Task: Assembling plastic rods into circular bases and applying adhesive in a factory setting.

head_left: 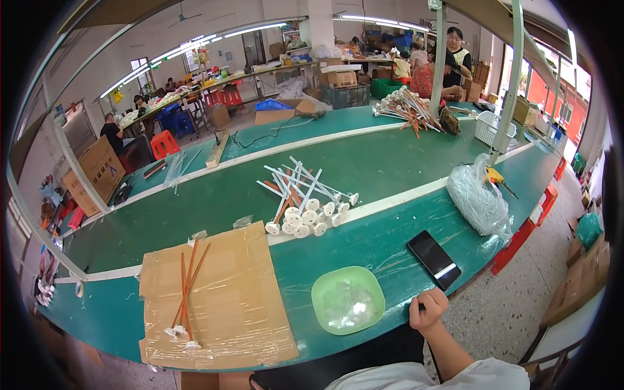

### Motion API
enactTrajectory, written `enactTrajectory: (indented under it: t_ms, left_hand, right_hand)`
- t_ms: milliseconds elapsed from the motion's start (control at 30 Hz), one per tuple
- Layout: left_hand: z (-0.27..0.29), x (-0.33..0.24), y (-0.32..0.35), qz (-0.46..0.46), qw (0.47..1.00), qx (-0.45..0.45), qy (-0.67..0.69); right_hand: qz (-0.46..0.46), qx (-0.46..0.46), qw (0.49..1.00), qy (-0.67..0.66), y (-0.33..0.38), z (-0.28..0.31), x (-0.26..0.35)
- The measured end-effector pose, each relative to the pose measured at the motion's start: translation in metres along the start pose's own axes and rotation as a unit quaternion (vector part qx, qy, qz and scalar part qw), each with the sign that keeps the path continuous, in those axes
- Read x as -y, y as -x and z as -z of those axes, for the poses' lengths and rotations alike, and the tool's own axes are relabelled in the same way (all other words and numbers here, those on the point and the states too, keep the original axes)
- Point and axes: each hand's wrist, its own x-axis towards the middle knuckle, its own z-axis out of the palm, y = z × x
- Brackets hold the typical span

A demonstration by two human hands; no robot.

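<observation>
My right hand (pixel 428 309) rests at the near table edge with its fingers curled into a loose fist, and nothing shows in it. Just beyond it lies a black smartphone (pixel 434 259). Left of the hand sits a light green plastic bowl (pixel 323 296) with small clear, shiny pieces in it. My left hand is not in view. Farther left, a cardboard sheet (pixel 227 279) carries several thin brown sticks (pixel 187 283) with white ends. Behind the bowl is a pile of white and brown sticks with round white caps (pixel 311 218).
A clear plastic bag (pixel 480 201) and a yellow-handled tool (pixel 495 176) lie at the right. Another stick pile (pixel 416 110) and a white basket (pixel 489 128) stand farther back. Metal posts (pixel 511 81) rise from the table. Other people sit and stand in the background.
</observation>
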Motion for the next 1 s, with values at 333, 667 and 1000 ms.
enactTrajectory:
  t_ms: [333,667,1000]
  left_hand:
    - [-0.035,0.030,-0.020,-0.083,0.991,-0.082,-0.069]
    - [0.015,-0.008,-0.010,0.000,0.997,0.015,-0.076]
    - [0.025,-0.007,-0.019,-0.003,0.993,0.051,-0.109]
  right_hand:
    - [0.053,0.326,0.943,-0.039,-0.181,-0.079,0.001]
    - [-0.310,0.523,0.793,-0.045,-0.246,-0.357,-0.066]
    - [-0.229,0.584,0.773,0.090,-0.245,-0.399,0.033]
